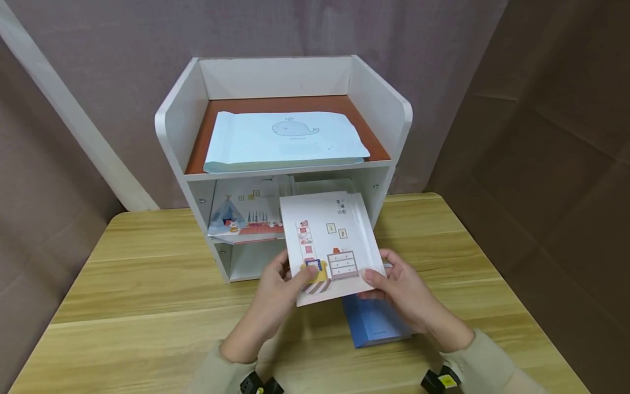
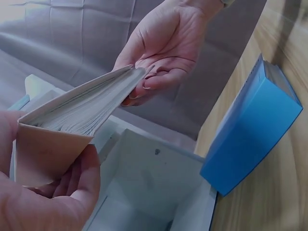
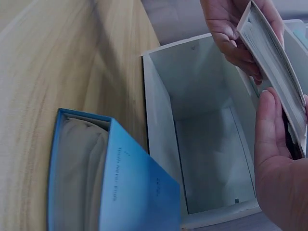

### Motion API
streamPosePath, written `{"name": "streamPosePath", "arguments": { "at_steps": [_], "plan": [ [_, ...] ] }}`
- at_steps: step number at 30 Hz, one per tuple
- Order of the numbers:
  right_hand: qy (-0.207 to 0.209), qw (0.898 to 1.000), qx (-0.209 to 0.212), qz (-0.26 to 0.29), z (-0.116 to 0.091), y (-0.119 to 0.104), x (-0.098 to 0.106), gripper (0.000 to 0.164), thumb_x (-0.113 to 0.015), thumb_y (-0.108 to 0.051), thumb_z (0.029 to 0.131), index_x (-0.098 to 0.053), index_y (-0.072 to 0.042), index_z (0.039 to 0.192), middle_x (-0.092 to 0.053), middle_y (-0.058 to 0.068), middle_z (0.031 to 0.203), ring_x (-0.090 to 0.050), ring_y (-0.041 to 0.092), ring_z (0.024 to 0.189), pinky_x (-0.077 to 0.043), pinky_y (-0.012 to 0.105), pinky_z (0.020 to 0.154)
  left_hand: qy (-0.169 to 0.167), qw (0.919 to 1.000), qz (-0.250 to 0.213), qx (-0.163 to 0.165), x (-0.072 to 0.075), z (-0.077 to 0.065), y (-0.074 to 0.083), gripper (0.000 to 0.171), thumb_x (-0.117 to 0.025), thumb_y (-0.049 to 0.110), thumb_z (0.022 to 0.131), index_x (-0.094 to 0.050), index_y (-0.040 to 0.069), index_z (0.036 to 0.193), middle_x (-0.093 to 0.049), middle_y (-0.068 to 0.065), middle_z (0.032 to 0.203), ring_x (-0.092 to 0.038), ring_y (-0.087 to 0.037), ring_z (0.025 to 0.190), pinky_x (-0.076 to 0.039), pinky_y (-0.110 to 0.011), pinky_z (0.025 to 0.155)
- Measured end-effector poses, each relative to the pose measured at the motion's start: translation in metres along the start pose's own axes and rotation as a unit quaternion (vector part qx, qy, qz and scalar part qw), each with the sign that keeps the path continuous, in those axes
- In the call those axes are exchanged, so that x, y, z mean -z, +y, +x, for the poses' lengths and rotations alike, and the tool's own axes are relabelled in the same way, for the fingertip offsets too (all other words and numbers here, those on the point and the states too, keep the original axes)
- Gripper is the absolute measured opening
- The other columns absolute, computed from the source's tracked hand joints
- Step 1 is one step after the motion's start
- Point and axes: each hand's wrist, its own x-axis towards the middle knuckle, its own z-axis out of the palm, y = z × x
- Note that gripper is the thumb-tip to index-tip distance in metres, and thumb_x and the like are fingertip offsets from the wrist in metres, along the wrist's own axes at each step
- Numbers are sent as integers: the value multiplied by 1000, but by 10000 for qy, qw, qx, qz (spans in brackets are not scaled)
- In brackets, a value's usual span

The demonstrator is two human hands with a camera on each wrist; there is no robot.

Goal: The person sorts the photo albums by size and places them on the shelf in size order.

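Both hands hold a white photo album (image 1: 339, 243) with a furniture drawing on its cover, in front of the small shelf unit (image 1: 280, 76). My left hand (image 1: 275, 295) grips its lower left side, thumb on the cover. My right hand (image 1: 406, 295) pinches the lower right corner, thumb on top. The wrist views show the thick page block (image 2: 91, 108) between the covers. In the left wrist view the left hand (image 2: 53, 202) is nearer; in the right wrist view the right hand (image 3: 281, 159) is. Below the right hand, a blue album (image 1: 376, 323) rests on the table, partly hidden.
A pale blue whale-print album (image 1: 290, 139) lies on the unit's brown top shelf (image 1: 275, 104). Another illustrated album (image 1: 251, 210) sits in the middle level, left side. The lower compartment (image 1: 253, 260) is partly hidden by the hands. Curtains (image 1: 541, 137) surround the wooden table (image 1: 133, 306).
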Motion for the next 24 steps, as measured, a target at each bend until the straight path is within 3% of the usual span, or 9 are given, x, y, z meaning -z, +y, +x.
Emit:
{"name": "streamPosePath", "arguments": {
  "at_steps": [9, 18, 24],
  "plan": [
    [105, 9999, 4, 116, 10, -10, 4, 45, -62, -11, 95, -37, -2, 131, -69, 17, 106, -69, 28, 84, -58, 40, 76, -316, 9995, 15, -71, 2, 1, 0, 53, -66, 10, 90, -44, -1, 137, -57, -19, 122, -61, -27, 107, -54, -33, 86],
    [293, 9991, -263, 131, 25, -18, 4, 52, -65, -17, 94, -36, -3, 135, -67, 20, 107, -69, 27, 85, -57, 40, 79, -473, 9982, -356, 16, 5, 10, 0, 51, -62, 7, 92, -42, -2, 137, -56, -22, 119, -62, -30, 103, -55, -41, 85],
    [304, 9980, -328, 449, 31, -23, 3, 54, -64, -17, 95, -35, 0, 137, -68, 19, 102, -69, 26, 82, -57, 38, 79, -443, 9964, -719, 63, 5, 14, 4, 49, -63, 10, 93, -43, -2, 136, -58, -22, 121, -63, -30, 103, -54, -41, 87]
  ]
}}
